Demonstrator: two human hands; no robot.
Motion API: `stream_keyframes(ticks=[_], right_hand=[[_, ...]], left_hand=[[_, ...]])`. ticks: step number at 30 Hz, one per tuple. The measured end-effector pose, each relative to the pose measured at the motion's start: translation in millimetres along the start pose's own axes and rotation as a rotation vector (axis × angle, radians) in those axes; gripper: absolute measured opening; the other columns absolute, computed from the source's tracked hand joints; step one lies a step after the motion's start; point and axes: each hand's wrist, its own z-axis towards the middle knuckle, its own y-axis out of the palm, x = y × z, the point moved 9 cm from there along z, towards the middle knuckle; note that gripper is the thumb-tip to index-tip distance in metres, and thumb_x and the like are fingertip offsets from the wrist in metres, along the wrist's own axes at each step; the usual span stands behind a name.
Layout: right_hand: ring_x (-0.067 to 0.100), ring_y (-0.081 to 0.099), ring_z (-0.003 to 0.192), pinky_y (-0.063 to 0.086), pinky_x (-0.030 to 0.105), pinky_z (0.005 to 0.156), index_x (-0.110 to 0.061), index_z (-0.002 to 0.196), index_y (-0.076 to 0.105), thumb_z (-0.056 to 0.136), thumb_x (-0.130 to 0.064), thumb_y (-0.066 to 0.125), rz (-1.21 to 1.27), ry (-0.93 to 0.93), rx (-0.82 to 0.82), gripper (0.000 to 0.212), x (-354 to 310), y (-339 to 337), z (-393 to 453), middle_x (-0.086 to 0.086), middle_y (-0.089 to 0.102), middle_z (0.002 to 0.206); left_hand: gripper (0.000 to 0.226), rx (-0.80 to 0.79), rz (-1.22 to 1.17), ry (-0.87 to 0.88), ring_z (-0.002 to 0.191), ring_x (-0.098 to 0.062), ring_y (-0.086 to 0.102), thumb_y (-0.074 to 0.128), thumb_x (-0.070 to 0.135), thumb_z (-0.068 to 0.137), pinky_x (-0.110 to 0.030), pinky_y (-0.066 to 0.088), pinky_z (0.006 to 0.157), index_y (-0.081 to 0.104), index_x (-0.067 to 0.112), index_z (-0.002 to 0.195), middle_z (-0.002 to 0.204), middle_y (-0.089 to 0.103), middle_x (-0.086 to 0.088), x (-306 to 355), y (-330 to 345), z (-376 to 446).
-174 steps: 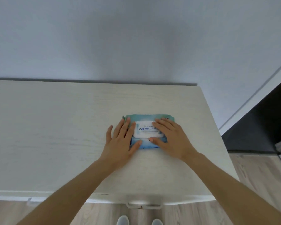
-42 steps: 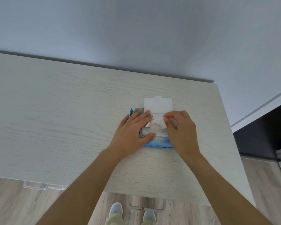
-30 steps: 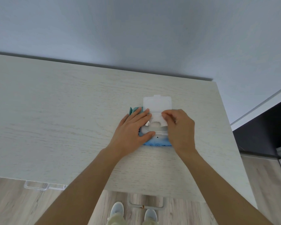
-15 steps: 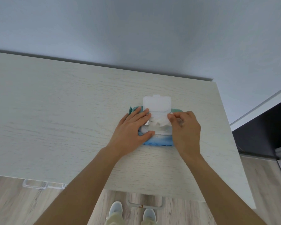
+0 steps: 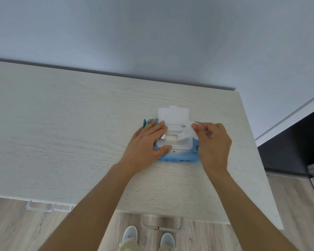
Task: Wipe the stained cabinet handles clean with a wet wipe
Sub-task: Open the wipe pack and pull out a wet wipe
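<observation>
A blue pack of wet wipes [image 5: 178, 156] lies on the pale wood cabinet top [image 5: 71, 133], its white lid [image 5: 173, 115] flipped open toward the wall. My left hand [image 5: 147, 144] lies flat on the pack's left side, pressing it down. My right hand [image 5: 212, 142] pinches a white wet wipe [image 5: 186, 134] that stretches from the pack's opening up to my fingers. Below the cabinet's front edge a clear handle [image 5: 161, 226] with a small brown stain sticks out, and another clear handle [image 5: 40, 207] shows at the left.
A grey wall rises right behind the cabinet. At the right, a white door frame [image 5: 288, 116] and a dark doorway [image 5: 297, 145] stand past the cabinet's end. Wood floor and my two shoes [image 5: 147, 238] show below the front edge.
The lid was shut at first and now stands open. Over the last second my right hand has pulled the wipe out to the right, away from the opening. My left hand has stayed on the pack.
</observation>
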Motion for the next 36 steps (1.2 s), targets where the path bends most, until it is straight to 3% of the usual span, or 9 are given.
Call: stream_keyframes(ticks=[10,12,15,17,20,24,30,33,36], right_hand=[[0.007,0.051,0.078,0.038,0.007,0.063,-0.021,0.086,0.053,0.095,-0.022,0.053,-0.052,-0.003,-0.009,0.009,2.1,-11.5,0.1,-0.009,0.051,0.085],[0.007,0.052,0.081,0.038,0.006,0.065,-0.021,0.096,0.055,0.097,-0.018,0.049,-0.072,-0.046,-0.065,0.007,1.0,-9.8,-1.0,-0.007,0.054,0.088],[0.005,0.050,0.089,0.039,0.003,0.077,-0.020,0.120,0.059,0.098,-0.012,0.046,-0.140,-0.132,-0.213,0.027,-2.3,9.8,-10.8,-0.006,0.049,0.100],[0.009,0.048,0.098,0.042,0.014,0.084,-0.018,0.122,0.060,0.094,-0.021,0.054,-0.158,-0.137,-0.270,0.029,-1.9,23.7,-17.7,-0.007,0.044,0.104],[0.008,0.040,0.098,0.041,0.023,0.081,-0.020,0.114,0.065,0.079,-0.044,0.069,-0.281,-0.164,-0.278,0.042,-0.3,35.0,-21.7,-0.008,0.040,0.102],[0.011,0.043,0.088,0.043,0.027,0.078,-0.017,0.086,0.070,0.078,-0.038,0.072,-0.349,-0.178,-0.270,0.022,-0.9,40.6,-20.5,-0.004,0.045,0.090],[0.006,0.051,0.081,0.037,0.010,0.065,-0.023,0.081,0.056,0.086,-0.026,0.065,-0.083,-0.040,-0.150,0.011,8.2,7.1,-10.3,-0.006,0.055,0.090],[0.001,0.055,0.076,0.040,0.006,0.062,-0.029,0.094,0.058,0.091,-0.021,0.059,-0.015,0.026,-0.150,0.009,16.2,-4.4,-4.9,-0.011,0.060,0.089],[0.001,0.055,0.082,0.040,0.004,0.069,-0.025,0.109,0.065,0.094,-0.018,0.055,-0.022,0.035,-0.155,0.020,19.9,-9.3,-2.2,-0.009,0.059,0.097]], left_hand=[[0.067,-0.012,0.066,-0.010,0.137,0.007,-0.005,0.051,0.051,0.091,-0.026,-0.004,0.117,0.026,0.028,0.149,0.157,0.012,0.013,1.5,0.3,-1.5],[0.067,-0.024,0.071,-0.020,0.140,0.004,-0.004,0.050,0.052,0.091,-0.027,-0.003,0.117,0.025,0.028,0.149,0.157,0.011,0.012,1.0,1.2,-1.2],[0.068,-0.036,0.074,-0.020,0.143,0.000,-0.002,0.050,0.051,0.091,-0.030,0.002,0.120,0.026,0.027,0.149,0.158,0.012,0.011,1.2,1.7,-0.8],[0.067,-0.029,0.058,-0.019,0.144,-0.001,0.000,0.052,0.050,0.091,-0.032,0.005,0.120,0.028,0.025,0.148,0.157,0.014,0.010,1.9,1.3,-0.7],[0.067,-0.018,0.053,-0.023,0.144,-0.002,0.001,0.051,0.051,0.091,-0.033,0.006,0.120,0.029,0.024,0.148,0.157,0.015,0.010,2.8,1.4,-0.4],[0.068,-0.020,0.073,-0.040,0.144,-0.001,0.001,0.050,0.051,0.091,-0.031,0.003,0.119,0.026,0.026,0.149,0.157,0.014,0.010,2.3,3.1,-1.3],[0.082,0.042,0.079,0.004,0.134,0.010,-0.008,0.051,0.054,0.089,-0.023,-0.001,0.115,-0.011,0.045,0.142,0.153,-0.012,0.020,13.3,-1.4,-6.9],[0.090,0.095,0.059,0.012,0.131,0.016,-0.015,0.049,0.056,0.088,-0.025,0.006,0.116,-0.025,0.045,0.138,0.146,-0.023,0.030,22.1,-5.2,-12.5],[0.087,0.064,0.033,0.039,0.136,0.007,-0.002,0.033,0.068,0.084,-0.022,0.009,0.113,-0.034,0.047,0.136,0.144,-0.028,0.034,32.6,0.0,-16.2]])
